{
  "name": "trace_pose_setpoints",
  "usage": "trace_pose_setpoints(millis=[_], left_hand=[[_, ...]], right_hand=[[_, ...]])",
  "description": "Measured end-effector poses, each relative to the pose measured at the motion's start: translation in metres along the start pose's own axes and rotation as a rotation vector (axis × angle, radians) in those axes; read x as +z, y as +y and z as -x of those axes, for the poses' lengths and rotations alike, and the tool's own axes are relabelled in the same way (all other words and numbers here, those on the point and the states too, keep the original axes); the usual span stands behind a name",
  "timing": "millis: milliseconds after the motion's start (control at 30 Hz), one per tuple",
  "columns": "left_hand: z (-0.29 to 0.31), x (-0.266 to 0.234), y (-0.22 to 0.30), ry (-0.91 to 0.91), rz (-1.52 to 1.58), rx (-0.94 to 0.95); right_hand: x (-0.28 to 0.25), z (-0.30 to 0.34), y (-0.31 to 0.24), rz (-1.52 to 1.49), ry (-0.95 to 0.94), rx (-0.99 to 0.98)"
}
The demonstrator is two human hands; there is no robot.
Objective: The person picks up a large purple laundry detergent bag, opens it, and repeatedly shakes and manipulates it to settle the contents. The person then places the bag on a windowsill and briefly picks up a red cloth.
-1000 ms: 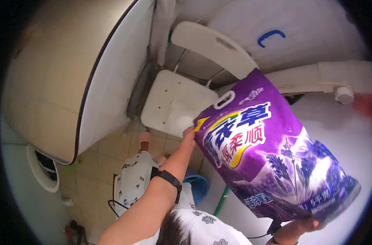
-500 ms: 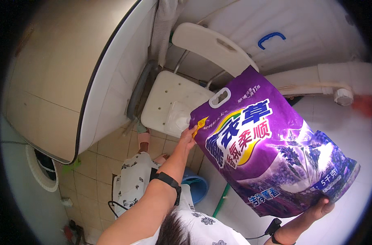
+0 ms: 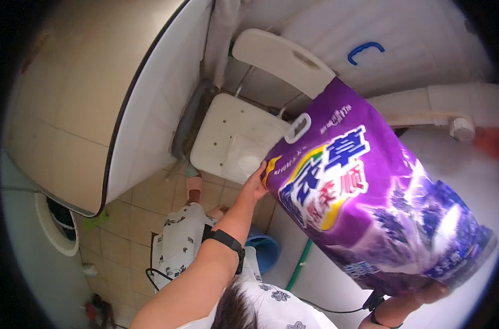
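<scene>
A: Big purple bag [image 3: 364, 203] up in the air, held between both hands; the left hand [image 3: 256, 183] presses its upper corner, the right hand [image 3: 419, 296] props the bottom edge from below.

B: It sits lower in view than a second ago; the top corner has swung down toward the white chair [image 3: 235, 137], so the tilt looks steeper; I'd judge the bag is being steadied for handling, not set down.

A: Fingers? The left ones lie against the bag's side; how far they wrap, I cannot tell; the right ones curl under the base, mostly hidden.

B: Contents: the bag bulges, so it seems full; its white handle cut-out [image 3: 297, 127] shows at the top; whether it's opened, I cannot tell.

A: Below, a blue basin [image 3: 266, 249] on the tiled floor [image 3: 145, 203]; what's in it is hidden by the arm; a black wristband [image 3: 224, 241] on the left forearm.
</scene>
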State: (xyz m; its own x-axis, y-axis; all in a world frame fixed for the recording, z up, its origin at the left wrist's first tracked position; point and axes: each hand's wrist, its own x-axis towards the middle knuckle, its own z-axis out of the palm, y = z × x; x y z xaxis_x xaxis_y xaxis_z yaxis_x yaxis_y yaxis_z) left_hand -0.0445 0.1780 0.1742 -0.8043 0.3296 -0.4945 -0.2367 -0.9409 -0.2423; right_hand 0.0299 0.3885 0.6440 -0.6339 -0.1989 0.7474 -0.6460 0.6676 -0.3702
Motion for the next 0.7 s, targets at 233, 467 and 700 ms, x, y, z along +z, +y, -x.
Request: trace_pose_setpoints(millis=[233,467,700], left_hand=[[-0.006,-0.013,0.004,0.158,-0.017,0.035],[-0.005,-0.019,-0.001,0.178,-0.012,0.104],[-0.001,-0.024,-0.002,0.218,-0.027,0.106]], right_hand=[[0.003,0.003,-0.004,0.011,-0.003,-0.015],[0.003,0.0,-0.007,-0.033,-0.006,-0.019],[0.006,0.001,-0.009,-0.044,-0.017,-0.024]])
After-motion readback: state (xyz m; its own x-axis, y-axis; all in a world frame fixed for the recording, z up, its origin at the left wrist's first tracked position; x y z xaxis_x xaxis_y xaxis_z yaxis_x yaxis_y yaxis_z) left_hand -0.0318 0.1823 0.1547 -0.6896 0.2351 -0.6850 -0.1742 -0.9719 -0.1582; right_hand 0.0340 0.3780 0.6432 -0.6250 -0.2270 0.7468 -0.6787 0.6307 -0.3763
